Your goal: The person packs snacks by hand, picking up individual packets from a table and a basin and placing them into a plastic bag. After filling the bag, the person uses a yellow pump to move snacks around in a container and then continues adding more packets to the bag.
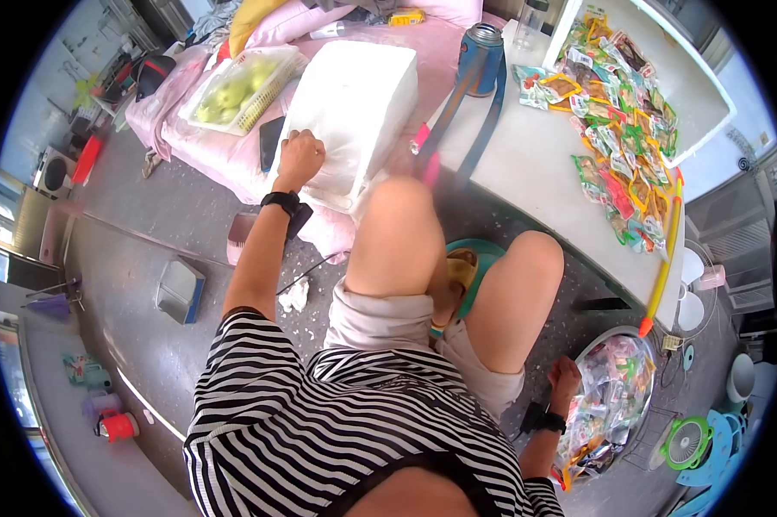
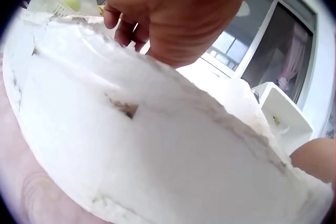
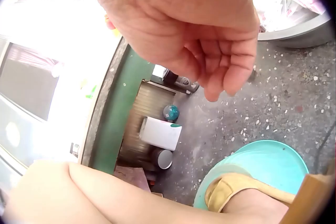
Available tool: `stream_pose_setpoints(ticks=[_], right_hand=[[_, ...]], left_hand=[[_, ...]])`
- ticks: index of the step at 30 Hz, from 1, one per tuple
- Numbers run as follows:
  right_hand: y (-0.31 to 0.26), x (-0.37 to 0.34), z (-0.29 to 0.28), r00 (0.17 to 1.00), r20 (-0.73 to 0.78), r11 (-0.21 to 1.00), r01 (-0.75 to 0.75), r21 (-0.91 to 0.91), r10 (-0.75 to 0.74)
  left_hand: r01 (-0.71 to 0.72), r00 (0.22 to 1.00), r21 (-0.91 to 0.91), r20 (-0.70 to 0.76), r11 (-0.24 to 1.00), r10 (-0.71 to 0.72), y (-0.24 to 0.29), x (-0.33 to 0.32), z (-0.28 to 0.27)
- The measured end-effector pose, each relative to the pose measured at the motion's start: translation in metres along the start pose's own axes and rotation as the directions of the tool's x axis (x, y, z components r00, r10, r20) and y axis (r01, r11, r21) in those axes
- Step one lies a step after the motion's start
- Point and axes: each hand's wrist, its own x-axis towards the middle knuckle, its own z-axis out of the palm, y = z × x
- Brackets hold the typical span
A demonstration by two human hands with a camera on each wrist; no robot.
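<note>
My left hand (image 1: 300, 159) rests at the near part of a white foam box (image 1: 354, 95), its fingers bent. In the left wrist view, the fingers of this hand (image 2: 173, 19) hang loosely curled over the upper edge of the box (image 2: 173, 145), and their tips are partly hidden behind it. Beside a round basin (image 1: 614, 396) full of small wrapped packets is my right hand (image 1: 564, 383). The right wrist view shows that hand (image 3: 194, 35) with loosely curled fingers and nothing in them, above the floor near the basin's grey rim (image 3: 299, 34).
Colourful packets (image 1: 621, 129) lie on a white table (image 1: 526, 164) at the right, along with a yellow stick (image 1: 667, 258). A blue bottle (image 1: 481, 59) with straps stands there. A basket of green fruit (image 1: 237, 90) sits on the pink bed. Under one foot is a turquoise stool (image 3: 262, 155).
</note>
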Motion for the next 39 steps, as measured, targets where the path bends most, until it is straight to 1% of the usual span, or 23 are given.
stream_pose_setpoints(ticks=[1, 5, 6, 7, 8, 9, 12, 13, 15, 17, 18, 19, 21, 22, 23, 25, 27, 31, 33, 34, 36, 37, 39], right_hand=[[-0.006, -0.007, 0.003, 1.0, -0.006, 1.0, 0.014, 0.007, -0.014], [-0.02, -0.022, 0.001, 0.996, 0.005, 0.996, 0.087, -0.004, -0.087], [-0.027, -0.026, 0.002, 0.993, 0.015, 0.993, 0.113, -0.014, -0.113], [-0.034, -0.029, 0.003, 0.99, 0.024, 0.99, 0.139, -0.022, -0.138], [-0.045, -0.031, 0.004, 0.983, 0.072, 0.983, 0.176, -0.061, -0.171], [-0.055, -0.033, 0.009, 0.976, 0.07, 0.974, 0.213, -0.077, -0.208], [-0.099, -0.041, 0.043, 0.942, 0.072, 0.938, 0.334, -0.091, -0.328], [-0.121, -0.048, 0.062, 0.923, 0.085, 0.921, 0.382, -0.076, -0.376], [-0.165, -0.066, 0.095, 0.882, 0.188, 0.893, 0.448, -0.051, -0.432], [-0.203, -0.084, 0.129, 0.837, 0.304, 0.882, 0.471, 0.023, -0.455], [-0.216, -0.087, 0.142, 0.804, 0.367, 0.87, 0.491, 0.031, -0.467], [-0.227, -0.089, 0.155, 0.766, 0.431, 0.866, 0.494, 0.078, -0.476], [-0.238, -0.091, 0.18, 0.743, 0.454, 0.869, 0.452, 0.203, -0.492], [-0.234, -0.081, 0.187, 0.718, 0.471, 0.858, 0.443, 0.258, -0.512], [-0.23, -0.076, 0.191, 0.726, 0.46, 0.859, 0.437, 0.266, -0.512], [-0.223, -0.066, 0.194, 0.731, 0.453, 0.86, 0.426, 0.281, -0.51], [-0.213, -0.063, 0.189, 0.777, 0.395, 0.871, 0.424, 0.246, -0.49], [-0.196, -0.058, 0.186, 0.845, 0.304, 0.898, 0.406, 0.171, -0.44], [-0.19, -0.052, 0.188, 0.806, 0.27, 0.85, 0.495, 0.182, -0.527], [-0.19, -0.051, 0.189, 0.782, 0.253, 0.821, 0.539, 0.185, -0.57], [-0.195, -0.055, 0.193, 0.805, 0.261, 0.844, 0.486, 0.227, -0.533], [-0.198, -0.058, 0.194, 0.816, 0.267, 0.854, 0.457, 0.247, -0.514], [-0.203, -0.059, 0.193, 0.806, 0.256, 0.846, 0.506, 0.169, -0.534]], left_hand=[[-0.015, 1.0, 0.022, -0.005, 1.0, 0.015, 0.001, 0.002, -0.001], [-0.002, 0.992, -0.15, -0.122, 0.989, -0.016, -0.001, -0.001, -0.02], [-0.089, 0.975, -0.189, -0.217, 0.978, 0.047, 0.005, -0.003, -0.036], [-0.124, 0.97, -0.309, -0.237, 0.943, 0.05, 0.009, -0.002, -0.046], [-0.089, 0.971, -0.408, -0.241, 0.909, -0.012, 0.017, -0.004, -0.053], [-0.058, 0.969, -0.503, -0.235, 0.863, -0.072, 0.036, -0.009, -0.071], [-0.01, 0.99, -0.758, -0.101, 0.652, -0.103, 0.094, -0.014, -0.097], [-0.043, 0.995, -0.847, -0.085, 0.529, -0.055, 0.119, -0.015, -0.1], [-0.043, 0.999, -0.93, -0.047, 0.365, -0.003, 0.175, -0.02, -0.109], [-0.092, 0.991, -0.963, -0.064, 0.254, 0.117, 0.223, -0.023, -0.1], [-0.052, 0.987, -0.969, -0.014, 0.24, 0.159, 0.249, -0.028, -0.1], [-0.074, 0.978, -0.963, -0.019, 0.26, 0.209, 0.271, -0.033, -0.096], [-0.128, 0.954, -0.946, -0.035, 0.297, 0.298, 0.308, -0.043, -0.086], [-0.295, 0.915, -0.878, -0.146, 0.377, 0.375, 0.321, -0.047, -0.079], [-0.456, 0.855, -0.777, -0.247, 0.434, 0.456, 0.332, -0.051, -0.072], [-0.553, 0.785, -0.705, -0.262, 0.444, 0.562, 0.349, -0.065, -0.065], [-0.562, 0.792, -0.658, -0.252, 0.501, 0.557, 0.359, -0.08, -0.07], [-0.585, 0.785, -0.6, -0.25, 0.545, 0.567, 0.373, -0.092, -0.071], [-0.575, 0.793, -0.603, -0.243, 0.553, 0.559, 0.38, -0.094, -0.065], [-0.552, 0.805, -0.631, -0.234, 0.545, 0.545, 0.382, -0.094, -0.063], [-0.503, 0.83, -0.684, -0.215, 0.527, 0.514, 0.382, -0.091, -0.057], [-0.431, 0.841, -0.765, -0.148, 0.479, 0.521, 0.38, -0.087, -0.05], [-0.258, 0.838, -0.889, -0.012, 0.377, 0.546, 0.371, -0.076, -0.042]])
